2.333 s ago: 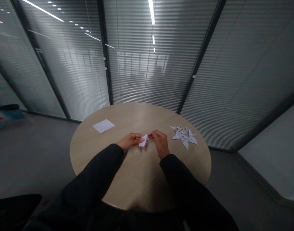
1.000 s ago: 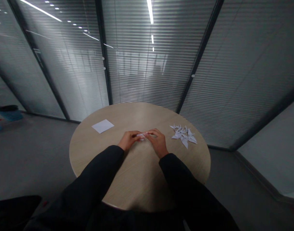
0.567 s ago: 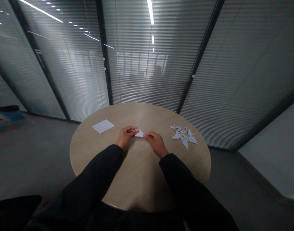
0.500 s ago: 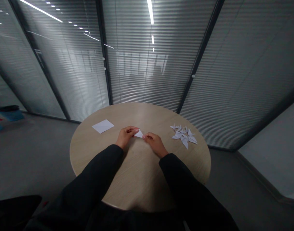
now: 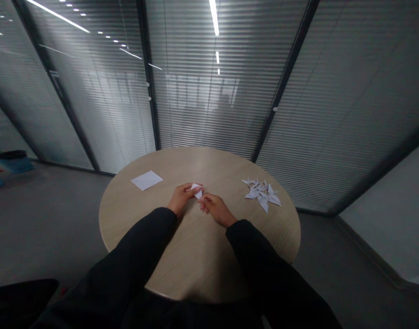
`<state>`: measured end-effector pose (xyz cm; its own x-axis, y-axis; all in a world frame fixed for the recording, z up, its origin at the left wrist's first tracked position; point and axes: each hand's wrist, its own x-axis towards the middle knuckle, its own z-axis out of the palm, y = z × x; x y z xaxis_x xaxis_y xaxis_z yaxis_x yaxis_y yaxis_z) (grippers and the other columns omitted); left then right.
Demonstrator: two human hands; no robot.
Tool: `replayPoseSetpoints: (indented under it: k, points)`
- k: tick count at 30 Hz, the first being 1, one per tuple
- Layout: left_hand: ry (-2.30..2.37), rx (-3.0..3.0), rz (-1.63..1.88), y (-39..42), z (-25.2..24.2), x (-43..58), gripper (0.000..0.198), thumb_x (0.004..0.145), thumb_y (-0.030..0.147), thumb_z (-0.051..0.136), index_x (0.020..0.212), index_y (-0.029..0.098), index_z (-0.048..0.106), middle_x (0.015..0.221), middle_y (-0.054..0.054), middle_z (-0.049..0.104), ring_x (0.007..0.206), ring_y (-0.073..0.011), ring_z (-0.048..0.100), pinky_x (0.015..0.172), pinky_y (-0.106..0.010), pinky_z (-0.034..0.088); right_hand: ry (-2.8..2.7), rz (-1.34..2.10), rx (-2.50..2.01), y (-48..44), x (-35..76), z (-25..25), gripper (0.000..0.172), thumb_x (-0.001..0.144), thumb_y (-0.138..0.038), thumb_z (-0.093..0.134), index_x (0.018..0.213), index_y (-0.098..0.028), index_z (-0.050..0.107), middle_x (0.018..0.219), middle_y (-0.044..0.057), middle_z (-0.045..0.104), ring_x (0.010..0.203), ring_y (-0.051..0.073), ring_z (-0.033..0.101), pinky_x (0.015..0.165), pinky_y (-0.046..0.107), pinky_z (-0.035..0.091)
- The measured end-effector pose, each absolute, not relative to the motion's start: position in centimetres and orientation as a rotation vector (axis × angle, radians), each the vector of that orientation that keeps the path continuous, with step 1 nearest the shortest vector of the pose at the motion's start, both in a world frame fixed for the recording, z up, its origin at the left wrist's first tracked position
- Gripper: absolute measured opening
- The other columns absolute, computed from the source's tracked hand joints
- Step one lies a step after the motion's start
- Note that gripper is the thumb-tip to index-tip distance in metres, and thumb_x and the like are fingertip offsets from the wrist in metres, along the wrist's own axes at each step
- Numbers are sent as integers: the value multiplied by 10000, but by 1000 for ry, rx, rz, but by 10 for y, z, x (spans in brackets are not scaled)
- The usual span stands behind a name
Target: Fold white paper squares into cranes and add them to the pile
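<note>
A small folded piece of white paper [image 5: 196, 190] is between my hands, above the middle of the round table. My left hand [image 5: 182, 196] is closed on it, the thumb lying over its face. My right hand [image 5: 214, 206] is at its lower right corner, thumb and fingers pinched together against the paper's edge. To the left lies a flat white sheet of paper [image 5: 147, 180]. Several folded white paper cranes [image 5: 263, 193] are heaped on the right side. The fine folds of the held piece are too small to make out.
The round wooden table [image 5: 196, 265] carries all the paper. Behind it stands a glass partition with blinds [image 5: 202, 114] and dark frames. On the floor at far left is a blue bin [image 5: 15, 162]. A dark object [image 5: 20, 301] shows at lower left.
The folded paper has been turned more upright in my left hand. My right hand has moved slightly left and its fingers have curled in below the paper.
</note>
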<state>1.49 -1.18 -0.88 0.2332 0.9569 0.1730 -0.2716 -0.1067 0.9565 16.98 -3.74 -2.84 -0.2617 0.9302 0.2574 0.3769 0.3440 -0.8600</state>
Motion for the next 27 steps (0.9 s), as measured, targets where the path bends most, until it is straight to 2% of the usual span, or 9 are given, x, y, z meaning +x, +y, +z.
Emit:
replayPoseSetpoints:
  k: [4,7,10,15,21,27]
  points:
    - [782,1214,1252,-12,-11,18,482,550,468,823,839,95,721,763,-84,712,657,-161,625,695,-305,480,-1949,645,-1254,-42,167,-26,222,926,-328,451,884,-173,604,692,3,646,617,125,593,617,231,435]
    - [836,1197,1301,-10,-13,18,489,543,479,821,837,103,720,776,-84,717,659,-158,625,667,-292,484,-2092,334,-1383,-47,164,-23,253,927,-368,497,1051,-178,607,900,72,707,824,186,652,720,263,445]
    - [880,1201,1321,-9,-14,18,502,547,496,813,848,105,719,775,-84,719,645,-154,622,631,-281,484,-2159,122,-1502,-51,160,-22,337,967,-358,421,1222,-182,555,1070,128,696,962,232,654,766,287,449]
    - [890,1191,1322,-9,-15,19,501,558,493,807,860,105,713,761,-83,720,630,-159,632,630,-294,500,-2201,9,-1568,-52,155,-23,382,989,-348,344,1267,-172,537,1075,153,698,917,260,676,730,314,462]
    - [874,1210,1326,-11,-15,20,455,593,450,798,867,97,709,784,-97,726,628,-165,644,654,-315,514,-2219,-11,-1643,-52,155,-24,410,992,-368,302,1266,-176,537,917,155,729,788,249,696,699,318,464]
    - [883,1211,1351,-10,-16,19,470,578,460,806,870,105,707,788,-99,729,697,-201,668,673,-327,514,-2245,16,-1674,-55,153,-20,450,994,-357,283,1326,-141,496,888,179,724,782,271,700,704,336,461]
